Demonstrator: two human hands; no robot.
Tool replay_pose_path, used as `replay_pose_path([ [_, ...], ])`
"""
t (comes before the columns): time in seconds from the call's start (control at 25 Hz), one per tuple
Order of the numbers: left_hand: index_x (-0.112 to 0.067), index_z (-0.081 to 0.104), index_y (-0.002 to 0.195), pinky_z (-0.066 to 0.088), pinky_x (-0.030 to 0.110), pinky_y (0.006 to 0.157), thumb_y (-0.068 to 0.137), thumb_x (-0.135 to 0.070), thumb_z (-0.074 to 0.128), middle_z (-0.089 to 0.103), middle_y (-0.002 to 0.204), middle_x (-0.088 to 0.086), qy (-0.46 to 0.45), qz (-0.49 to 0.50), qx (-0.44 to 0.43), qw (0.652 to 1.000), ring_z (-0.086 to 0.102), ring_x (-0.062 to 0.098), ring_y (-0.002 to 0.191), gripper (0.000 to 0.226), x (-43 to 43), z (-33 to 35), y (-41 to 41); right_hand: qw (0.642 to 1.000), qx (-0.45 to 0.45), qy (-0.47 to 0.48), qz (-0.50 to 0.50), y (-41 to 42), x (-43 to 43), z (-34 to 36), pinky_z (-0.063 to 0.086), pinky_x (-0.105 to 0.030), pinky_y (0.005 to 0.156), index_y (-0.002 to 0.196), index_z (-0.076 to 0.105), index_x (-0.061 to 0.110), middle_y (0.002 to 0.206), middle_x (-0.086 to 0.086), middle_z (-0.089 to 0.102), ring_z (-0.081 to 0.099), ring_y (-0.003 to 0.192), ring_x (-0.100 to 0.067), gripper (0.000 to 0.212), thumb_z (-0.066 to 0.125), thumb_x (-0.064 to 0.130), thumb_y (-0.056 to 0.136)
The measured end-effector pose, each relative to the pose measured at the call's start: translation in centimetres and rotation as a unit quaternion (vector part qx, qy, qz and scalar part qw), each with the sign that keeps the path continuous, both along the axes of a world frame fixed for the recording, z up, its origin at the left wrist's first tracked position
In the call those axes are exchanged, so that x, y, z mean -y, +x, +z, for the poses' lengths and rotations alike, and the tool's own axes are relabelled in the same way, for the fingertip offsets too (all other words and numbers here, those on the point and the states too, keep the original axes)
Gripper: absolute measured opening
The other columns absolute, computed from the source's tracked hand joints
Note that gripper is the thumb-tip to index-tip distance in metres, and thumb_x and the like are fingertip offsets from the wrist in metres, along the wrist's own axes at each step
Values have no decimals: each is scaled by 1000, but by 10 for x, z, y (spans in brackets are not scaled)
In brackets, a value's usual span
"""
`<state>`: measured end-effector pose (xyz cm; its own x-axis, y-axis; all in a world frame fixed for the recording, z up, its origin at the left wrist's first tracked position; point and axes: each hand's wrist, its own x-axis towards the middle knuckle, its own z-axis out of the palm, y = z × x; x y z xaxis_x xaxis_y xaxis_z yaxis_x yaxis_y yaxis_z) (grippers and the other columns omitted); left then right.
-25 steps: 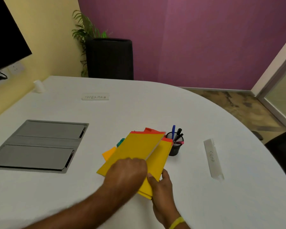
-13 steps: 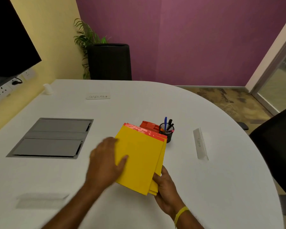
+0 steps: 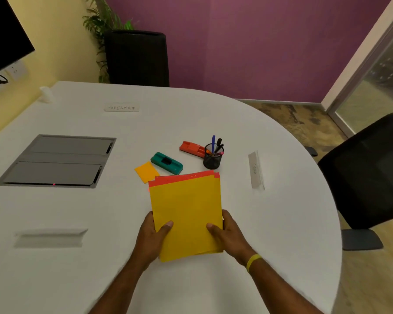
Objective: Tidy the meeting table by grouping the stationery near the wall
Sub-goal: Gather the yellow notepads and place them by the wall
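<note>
Beyond the yellow folders (image 3: 186, 214) gripped by both hands, a mesh cup (image 3: 212, 159) holds pens (image 3: 216, 145).

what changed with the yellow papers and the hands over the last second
The yellow papers went from a fanned, skewed pile to one squared stack, drawn toward the person. The left hand left the top and now grips the left edge; the right hand holds the right edge. This uncovered the green eraser, orange stapler and sticky pad. The pen cup stayed.

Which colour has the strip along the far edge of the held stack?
Red-orange, on the yellow stack; head view.
</note>
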<state>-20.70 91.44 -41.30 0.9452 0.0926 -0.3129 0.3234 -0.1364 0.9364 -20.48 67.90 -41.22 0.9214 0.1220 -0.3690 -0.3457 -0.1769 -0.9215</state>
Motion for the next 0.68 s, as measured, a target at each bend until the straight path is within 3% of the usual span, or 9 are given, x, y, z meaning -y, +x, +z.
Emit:
replay_pose_path([
  [0.16,-28,45,123,50,26,82,88,-9,68,61,112,-5,35,-3,19,999,61,8,98,46,14,-17,-21,998,10,-14,-53,-20,2,-24,54,-27,86,120,50,25,121,2,62,62,111,-18,28,62,23,95],
  [0.4,-27,49,114,48,10,72,81,-11,76,65,101,-7,95,-21,19,995,62,-2,94,46,20,-55,-58,994,9,-92,-51,-54,5,-55,47,-12,80,124,51,27,116,13,63,59,106,-1,36,67,25,92],
  [0.52,-17,54,120,47,9,74,86,-17,72,67,105,-5,107,-36,2,994,64,5,95,39,20,-63,-61,992,4,-118,-42,-57,3,-61,43,-14,78,129,48,24,114,12,62,59,100,-10,40,65,25,93],
  [0.68,-14,50,131,48,27,84,91,-20,66,65,115,3,85,-54,-10,995,62,20,102,43,15,-60,-56,993,2,-114,-32,-54,3,-50,46,-27,92,136,44,17,123,2,61,58,111,-17,45,63,22,95],
])
